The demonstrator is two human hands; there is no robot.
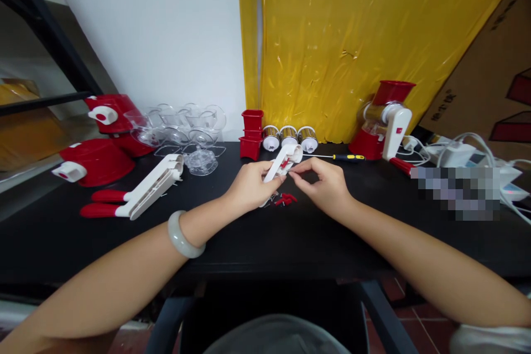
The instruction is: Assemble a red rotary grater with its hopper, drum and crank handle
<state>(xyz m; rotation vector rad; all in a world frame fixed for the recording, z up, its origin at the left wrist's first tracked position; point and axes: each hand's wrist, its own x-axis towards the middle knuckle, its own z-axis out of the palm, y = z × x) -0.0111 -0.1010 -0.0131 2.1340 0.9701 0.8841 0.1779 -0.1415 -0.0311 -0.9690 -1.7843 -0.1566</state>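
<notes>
My left hand (251,183) is wrapped round a white plastic crank handle (292,152), held tilted above the table with its hollow side showing. A small red part (285,164) sits inside the hollow. Close to the handle's right side, my right hand (322,180) has thumb and forefinger brought together in a pinch; whatever lies between the fingertips is too small to make out. Below both hands, several small red pieces (286,199) lie in a loose heap on the black table (265,243), with thin metallic bits beside them.
White cranks with red grips (153,191) and red bases (97,160) stand left, near clear plastic housings (186,124). Behind my hands are red hoppers (251,135), grater drums (289,137) and a screwdriver (348,157). An assembled grater (385,121) and white cables (468,146) occupy the right.
</notes>
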